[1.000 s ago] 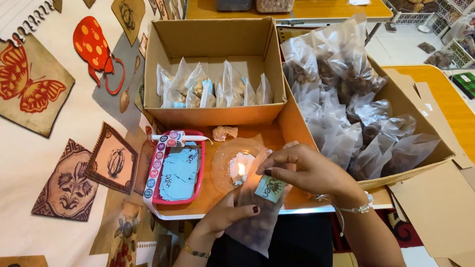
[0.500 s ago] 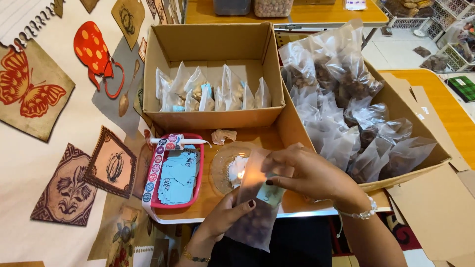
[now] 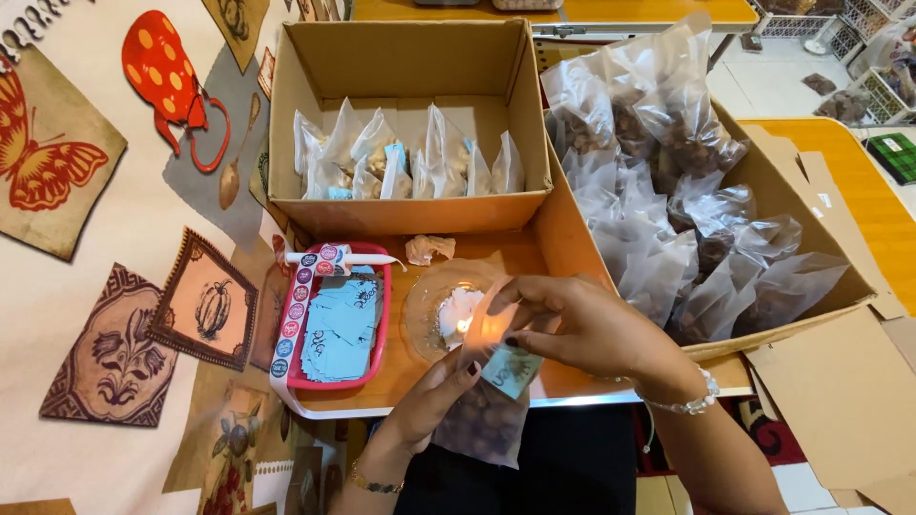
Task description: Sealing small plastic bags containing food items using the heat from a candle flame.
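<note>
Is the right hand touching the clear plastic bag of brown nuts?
Touching. The head view shows the right hand pinching the top edge of the clear plastic bag of brown nuts beside the candle flame.

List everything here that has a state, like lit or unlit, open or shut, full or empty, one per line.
Candle: lit, in a glass dish.
Plastic bag: filled, top held beside the flame by both hands.
Left hand: closed on the bag.
Right hand: pinching the bag's top.
Small cardboard box: open, partly filled with packets.
Large cardboard box: open, piled with bags.
Red tray: holding blue tags.
</note>
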